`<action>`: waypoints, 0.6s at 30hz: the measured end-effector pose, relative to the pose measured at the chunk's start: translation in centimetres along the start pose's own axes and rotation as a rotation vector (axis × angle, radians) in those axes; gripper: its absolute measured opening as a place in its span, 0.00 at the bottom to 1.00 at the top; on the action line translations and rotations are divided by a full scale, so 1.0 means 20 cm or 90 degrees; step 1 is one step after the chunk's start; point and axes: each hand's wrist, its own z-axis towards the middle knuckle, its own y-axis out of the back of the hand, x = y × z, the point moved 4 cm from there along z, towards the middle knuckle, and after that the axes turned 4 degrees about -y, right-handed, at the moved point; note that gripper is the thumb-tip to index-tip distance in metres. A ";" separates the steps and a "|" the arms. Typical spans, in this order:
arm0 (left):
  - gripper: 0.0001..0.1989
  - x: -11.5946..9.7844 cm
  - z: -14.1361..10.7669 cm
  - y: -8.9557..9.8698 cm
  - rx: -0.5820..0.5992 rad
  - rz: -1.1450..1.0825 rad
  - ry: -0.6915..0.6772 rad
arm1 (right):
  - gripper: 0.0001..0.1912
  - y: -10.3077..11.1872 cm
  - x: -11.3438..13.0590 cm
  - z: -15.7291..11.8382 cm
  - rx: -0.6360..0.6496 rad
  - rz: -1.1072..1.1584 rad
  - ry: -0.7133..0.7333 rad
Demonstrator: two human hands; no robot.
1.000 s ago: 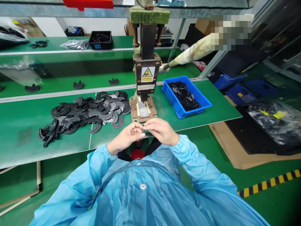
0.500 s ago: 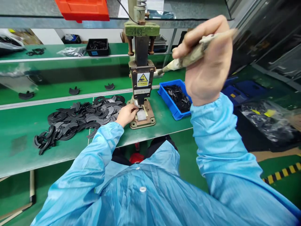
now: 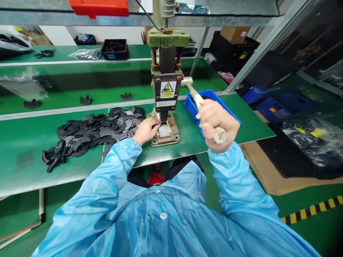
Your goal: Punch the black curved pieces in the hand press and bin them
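The hand press (image 3: pixel 168 89) stands on the green bench, its ram low over the base plate (image 3: pixel 174 132). My right hand (image 3: pixel 219 125) is wrapped round the cloth-covered end of the press lever (image 3: pixel 197 98), right of the press. At the left side of the base, my left hand (image 3: pixel 147 130) has its fingertips pinched together under the ram. A small dark part seems to be between them, mostly hidden by the fingers. A pale block (image 3: pixel 164 131) lies on the base in front of the ram. Left of my left hand is a pile of black curved parts (image 3: pixel 99 132).
A blue bin (image 3: pixel 193 110) sits right of the press, partly behind my right hand. Three curved parts (image 3: pixel 85 100) lie in a row behind the pile. A black bin (image 3: pixel 114 49) stands farther back. Bagged parts (image 3: pixel 308 139) lie at the right.
My right hand has come down with the lever, its loose fingers now closed round the handle end. The ram sits slightly lower. My left hand stays beside the base; the view has shifted slightly.
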 end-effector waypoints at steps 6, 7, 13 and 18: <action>0.13 0.00 -0.01 0.09 0.058 0.043 0.013 | 0.15 -0.02 -0.09 -0.23 -0.039 -0.044 0.023; 0.14 0.01 -0.03 0.15 0.052 0.063 0.024 | 0.15 -0.02 -0.10 -0.23 -0.052 -0.044 0.028; 0.14 0.09 -0.34 0.53 -0.002 0.221 0.097 | 0.20 -0.06 -0.11 -0.23 -0.115 -0.026 0.051; 0.16 0.02 -0.67 0.47 0.068 0.316 0.119 | 0.21 -0.08 -0.11 -0.23 -0.161 -0.013 0.050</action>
